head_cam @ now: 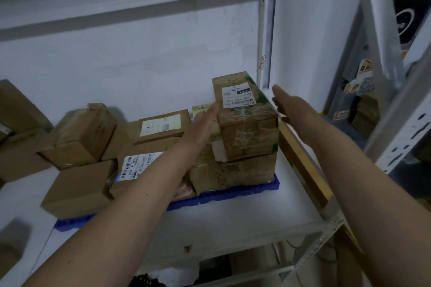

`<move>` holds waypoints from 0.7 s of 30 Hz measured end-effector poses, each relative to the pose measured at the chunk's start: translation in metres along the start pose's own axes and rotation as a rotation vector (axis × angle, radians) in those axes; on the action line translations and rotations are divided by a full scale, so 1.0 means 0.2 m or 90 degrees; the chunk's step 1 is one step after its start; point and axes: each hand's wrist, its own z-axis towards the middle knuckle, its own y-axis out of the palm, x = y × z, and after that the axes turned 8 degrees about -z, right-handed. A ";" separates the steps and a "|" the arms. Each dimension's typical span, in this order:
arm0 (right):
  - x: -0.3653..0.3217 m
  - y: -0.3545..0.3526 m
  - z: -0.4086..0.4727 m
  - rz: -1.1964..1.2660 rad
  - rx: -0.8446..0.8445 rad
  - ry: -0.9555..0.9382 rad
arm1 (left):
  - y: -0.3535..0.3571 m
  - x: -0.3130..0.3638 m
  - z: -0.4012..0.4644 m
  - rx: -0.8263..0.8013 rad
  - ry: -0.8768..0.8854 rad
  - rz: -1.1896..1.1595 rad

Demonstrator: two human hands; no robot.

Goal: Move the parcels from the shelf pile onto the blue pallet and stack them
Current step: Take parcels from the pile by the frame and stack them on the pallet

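Observation:
A blue pallet (233, 193) lies on the white shelf board and carries several brown cardboard parcels. At its right end a taped parcel with a white label (247, 121) stands on top of a wider flat parcel (235, 173). My left hand (200, 124) is flat against the left side of that top parcel, fingers straight. My right hand (288, 102) hovers just beyond its right side with straight fingers, a small gap showing. Neither hand grips anything. Left of the stack lie a parcel with a barcode label (133, 170) and a plain box (79, 190).
More parcels (79, 135) are piled at the left of the shelf against the white wall. A metal upright (268, 30) and a wooden strip (303, 158) bound the shelf on the right. Another rack with boxes (363, 112) stands further right.

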 end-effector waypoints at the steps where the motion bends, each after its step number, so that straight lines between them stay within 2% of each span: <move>1: -0.07 0.01 -0.03 -0.095 0.021 -0.056 | -0.05 0.01 0.00 0.022 0.008 0.072; 4: -0.22 0.13 -0.09 -0.371 0.083 -0.258 | -0.19 0.02 -0.04 0.059 0.061 0.306; 6: -0.27 0.26 -0.12 -0.505 0.095 -0.338 | -0.28 0.01 -0.09 0.079 0.073 0.415; 10: -0.36 0.57 -0.21 -0.713 -0.051 -0.414 | -0.50 -0.07 -0.19 0.109 0.037 0.607; 15: -0.46 0.99 -0.24 -0.811 -0.169 -0.445 | -0.86 -0.21 -0.41 0.152 -0.030 0.642; 21: -0.64 1.53 -0.43 -0.773 -0.238 -0.563 | -1.34 -0.43 -0.78 0.279 -0.166 0.661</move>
